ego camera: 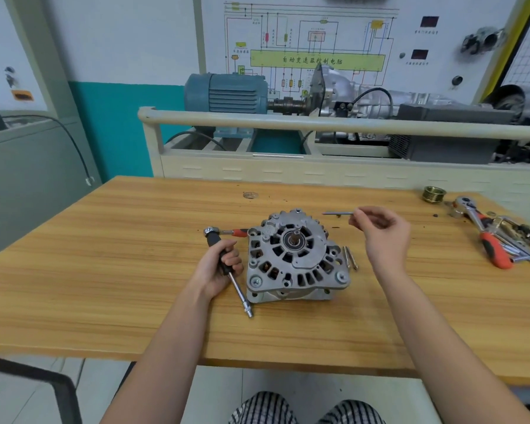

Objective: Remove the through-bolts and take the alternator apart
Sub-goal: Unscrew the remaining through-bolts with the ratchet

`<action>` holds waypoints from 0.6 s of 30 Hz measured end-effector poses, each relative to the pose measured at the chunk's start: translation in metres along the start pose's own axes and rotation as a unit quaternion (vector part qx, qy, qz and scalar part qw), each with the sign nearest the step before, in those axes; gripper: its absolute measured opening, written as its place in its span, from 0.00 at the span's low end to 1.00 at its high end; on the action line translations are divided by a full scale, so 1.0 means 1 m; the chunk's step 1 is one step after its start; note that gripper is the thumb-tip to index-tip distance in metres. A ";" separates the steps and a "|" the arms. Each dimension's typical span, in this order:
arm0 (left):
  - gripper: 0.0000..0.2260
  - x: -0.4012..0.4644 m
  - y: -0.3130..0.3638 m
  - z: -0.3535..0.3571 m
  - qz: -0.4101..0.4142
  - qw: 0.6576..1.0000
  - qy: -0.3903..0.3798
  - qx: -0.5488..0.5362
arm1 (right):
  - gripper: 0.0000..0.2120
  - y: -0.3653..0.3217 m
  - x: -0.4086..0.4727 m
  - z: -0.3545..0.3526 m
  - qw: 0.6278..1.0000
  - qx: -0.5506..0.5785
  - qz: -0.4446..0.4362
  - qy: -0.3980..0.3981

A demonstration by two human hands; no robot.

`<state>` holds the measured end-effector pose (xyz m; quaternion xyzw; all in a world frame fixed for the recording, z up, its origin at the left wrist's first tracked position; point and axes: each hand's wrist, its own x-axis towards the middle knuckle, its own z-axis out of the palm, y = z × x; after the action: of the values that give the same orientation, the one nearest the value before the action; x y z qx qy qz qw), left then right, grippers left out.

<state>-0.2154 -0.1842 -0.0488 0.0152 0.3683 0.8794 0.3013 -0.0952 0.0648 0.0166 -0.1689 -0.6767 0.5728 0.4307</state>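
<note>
A grey cast alternator [294, 255] lies face up on the wooden table [104, 270], its shaft stub pointing at me. My left hand [218, 270] grips the black handle of a socket driver [227, 264] just left of the housing, its steel shaft pointing toward the table's near edge. My right hand [380, 231] is raised behind and right of the alternator and pinches a long thin through-bolt [338, 213] held level in the air. Two removed bolts [350, 257] lie side by side on the table against the alternator's right flank.
A small ratchet with a red grip [227, 231] lies behind the driver. At the far right sit a brass pulley [434, 194], a large red-handled ratchet [484, 234] and other metal tools. A training rig with a blue motor [227, 93] stands behind the table.
</note>
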 end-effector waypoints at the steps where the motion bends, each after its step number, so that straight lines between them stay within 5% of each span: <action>1: 0.15 0.000 0.000 0.000 0.002 1.000 0.002 -0.002 | 0.02 0.010 0.002 -0.008 1.000 -0.019 0.014 0.015; 7: 0.17 -0.003 -0.001 0.001 0.005 1.000 0.007 -0.005 | 0.03 0.060 -0.008 -0.034 0.976 -0.207 0.067 0.016; 18: 0.14 0.000 -0.001 -0.001 0.004 1.000 -0.002 -0.006 | 0.05 0.074 -0.023 -0.021 0.932 -0.338 -0.098 -0.084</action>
<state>-0.2146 -0.1843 -0.0505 0.0165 0.3626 0.8826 0.2987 -0.0855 0.0827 -0.0604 -0.1890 -0.8770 0.2774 0.3437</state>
